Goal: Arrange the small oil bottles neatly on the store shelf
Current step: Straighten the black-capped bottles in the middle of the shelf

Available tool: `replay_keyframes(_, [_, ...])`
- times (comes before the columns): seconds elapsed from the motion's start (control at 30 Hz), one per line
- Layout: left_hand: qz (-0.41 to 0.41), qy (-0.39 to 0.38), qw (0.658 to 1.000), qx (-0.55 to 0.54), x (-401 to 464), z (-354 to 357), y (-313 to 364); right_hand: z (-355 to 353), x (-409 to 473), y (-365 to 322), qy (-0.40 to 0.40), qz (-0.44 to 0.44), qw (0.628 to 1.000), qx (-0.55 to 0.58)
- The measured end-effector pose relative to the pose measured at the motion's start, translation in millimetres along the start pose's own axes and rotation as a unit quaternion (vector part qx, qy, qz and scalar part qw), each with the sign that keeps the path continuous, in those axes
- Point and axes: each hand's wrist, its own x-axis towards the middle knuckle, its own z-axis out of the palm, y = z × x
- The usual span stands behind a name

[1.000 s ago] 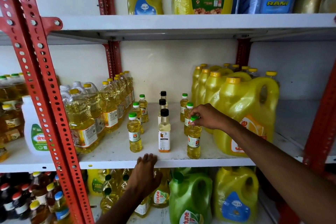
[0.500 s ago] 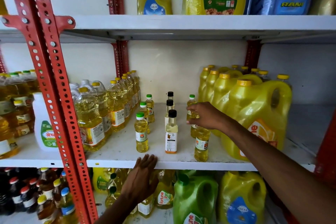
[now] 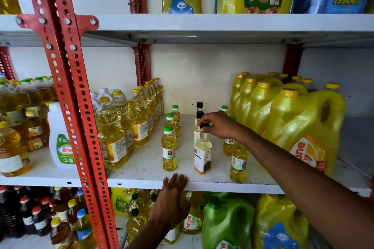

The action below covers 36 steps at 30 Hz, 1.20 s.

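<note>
Small oil bottles stand in three rows on the white middle shelf. The left row has green caps, its front bottle nearest the edge. The middle row has black caps. My right hand pinches the cap of the front black-capped bottle, which stands upright on the shelf. The right row's front green-capped bottle stands partly hidden under my right forearm. My left hand rests flat against the shelf's front edge, fingers spread, holding nothing.
Large yellow jugs crowd the right of the shelf. Clear litre bottles line the left. A red slotted upright stands at the front left. A shelf with jugs hangs above. More bottles and a green jug fill the shelf below.
My right hand has left the right row's green-capped bottles and moved left onto the cap of the front black-capped bottle. My left hand stays at the shelf edge.
</note>
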Motion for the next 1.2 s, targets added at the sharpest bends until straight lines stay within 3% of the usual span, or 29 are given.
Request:
replay_keyframes(0.2, [0.004,0.003,1.0,-0.007,-2,-1,1,9,1,-6,0.039,0.012,0.999,0.006])
replay_keyframes(1.2, [0.018,0.012,1.0,-0.002,-3,4,-4,5,-19,-20,0.026,-0.018,0.999,-0.017])
